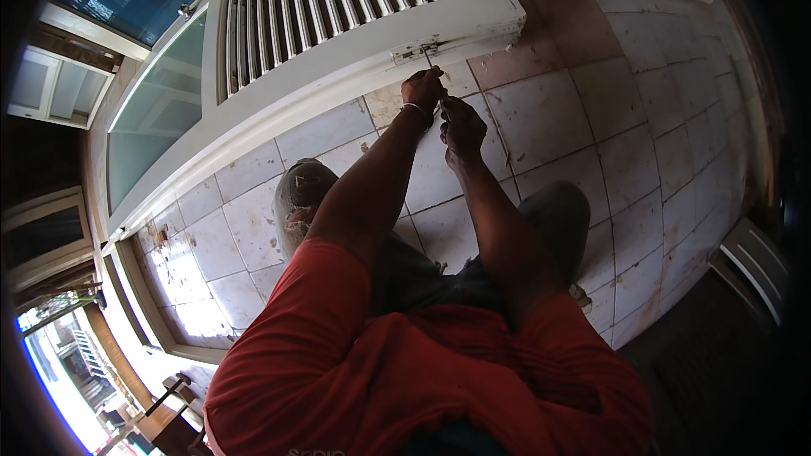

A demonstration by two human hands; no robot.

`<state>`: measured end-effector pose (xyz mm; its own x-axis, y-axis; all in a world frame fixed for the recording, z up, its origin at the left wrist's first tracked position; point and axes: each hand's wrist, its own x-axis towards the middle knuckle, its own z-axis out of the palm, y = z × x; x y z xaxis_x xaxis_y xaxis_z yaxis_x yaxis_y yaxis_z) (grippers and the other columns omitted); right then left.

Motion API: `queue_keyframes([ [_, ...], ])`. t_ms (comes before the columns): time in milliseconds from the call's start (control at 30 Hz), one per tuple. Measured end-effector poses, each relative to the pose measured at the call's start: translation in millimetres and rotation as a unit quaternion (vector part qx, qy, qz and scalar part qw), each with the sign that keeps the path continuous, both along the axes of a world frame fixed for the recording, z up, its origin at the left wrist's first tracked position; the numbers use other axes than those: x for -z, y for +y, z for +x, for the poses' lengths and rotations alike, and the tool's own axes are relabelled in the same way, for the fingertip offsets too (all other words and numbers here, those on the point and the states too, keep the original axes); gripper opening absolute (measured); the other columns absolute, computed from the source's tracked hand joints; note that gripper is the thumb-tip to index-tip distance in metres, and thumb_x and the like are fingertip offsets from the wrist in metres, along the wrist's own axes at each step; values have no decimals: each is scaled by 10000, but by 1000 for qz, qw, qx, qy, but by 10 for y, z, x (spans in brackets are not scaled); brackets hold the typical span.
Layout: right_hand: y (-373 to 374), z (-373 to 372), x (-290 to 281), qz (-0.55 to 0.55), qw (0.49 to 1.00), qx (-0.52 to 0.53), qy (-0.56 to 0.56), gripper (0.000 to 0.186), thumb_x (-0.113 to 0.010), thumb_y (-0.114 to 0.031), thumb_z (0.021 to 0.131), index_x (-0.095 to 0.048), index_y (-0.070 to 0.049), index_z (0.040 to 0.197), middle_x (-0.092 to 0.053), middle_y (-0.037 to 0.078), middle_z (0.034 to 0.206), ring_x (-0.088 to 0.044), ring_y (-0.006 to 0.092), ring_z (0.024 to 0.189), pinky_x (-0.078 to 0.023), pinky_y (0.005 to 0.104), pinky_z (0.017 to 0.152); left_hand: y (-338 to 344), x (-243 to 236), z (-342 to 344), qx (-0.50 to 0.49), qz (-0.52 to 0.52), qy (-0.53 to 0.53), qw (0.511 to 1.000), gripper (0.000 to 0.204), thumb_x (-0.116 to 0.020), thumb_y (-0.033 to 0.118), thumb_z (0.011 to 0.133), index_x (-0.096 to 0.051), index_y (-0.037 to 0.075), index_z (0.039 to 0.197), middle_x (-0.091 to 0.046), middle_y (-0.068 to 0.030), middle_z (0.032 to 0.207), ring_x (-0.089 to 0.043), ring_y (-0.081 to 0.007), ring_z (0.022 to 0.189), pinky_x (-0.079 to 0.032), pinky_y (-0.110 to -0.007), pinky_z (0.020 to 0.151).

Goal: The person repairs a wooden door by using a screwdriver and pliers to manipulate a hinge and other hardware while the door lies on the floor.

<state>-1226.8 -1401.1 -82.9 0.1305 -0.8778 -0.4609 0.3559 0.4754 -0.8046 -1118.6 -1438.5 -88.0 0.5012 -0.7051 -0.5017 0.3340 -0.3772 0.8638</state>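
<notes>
A white louvred door (317, 80) lies across the far side of the floor in front of me, its edge toward me. Set in that edge near the right end is a small metal hinge plate (409, 54) with dark, chipped paint around it. A thin screwdriver (428, 58) points at the plate, its tip at or very close to it. My left hand (420, 89) is closed around the shaft near the tip. Just behind it, my right hand (465, 128) grips the handle end, which the fingers mostly hide.
Stained white floor tiles (549, 114) spread under and around my knees. A door glass panel (156, 110) is at the left. A white slatted piece (754, 263) leans at the far right, and a hammer-like tool (169, 393) shows at lower left.
</notes>
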Motion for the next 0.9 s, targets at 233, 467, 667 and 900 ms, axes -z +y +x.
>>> queue_keyframes([
  [233, -8, -4, 82, -3, 1000, -9, 6, 153, -687, -202, 855, -672, -62, 915, -513, -29, 648, -402, 57, 429, -329, 214, 386, 4, -20, -21, -12, 28, 0, 1000, 266, -622, 268, 868, -688, 12, 901, -638, -73, 689, -588, -166, 617, -465, -327, 607],
  [467, 6, 3, -28, 47, 999, -9, -7, 189, -677, -231, 853, -668, -56, 925, -516, -20, 659, -396, 68, 436, -325, 223, 397, 30, 16, -1, -10, -4, -14, 1000, 282, -631, 253, 872, -682, -25, 884, -634, -75, 689, -615, -179, 642, -483, -328, 640],
  [667, -7, 3, -7, 66, 998, -6, -5, 180, -670, -225, 853, -665, -59, 922, -514, -19, 656, -395, 70, 434, -316, 221, 396, 22, 12, -5, -9, -4, -23, 1000, 292, -626, 258, 874, -687, -26, 896, -642, -79, 697, -617, -180, 638, -483, -327, 639],
  [900, -23, 30, 52, 37, 999, 17, 2, 160, -677, -224, 847, -664, -74, 901, -501, -31, 641, -395, 60, 439, -314, 216, 396, 11, -51, -51, -17, -6, -22, 1000, 311, -626, 263, 861, -686, -39, 906, -638, -86, 695, -618, -183, 641, -488, -331, 635],
])
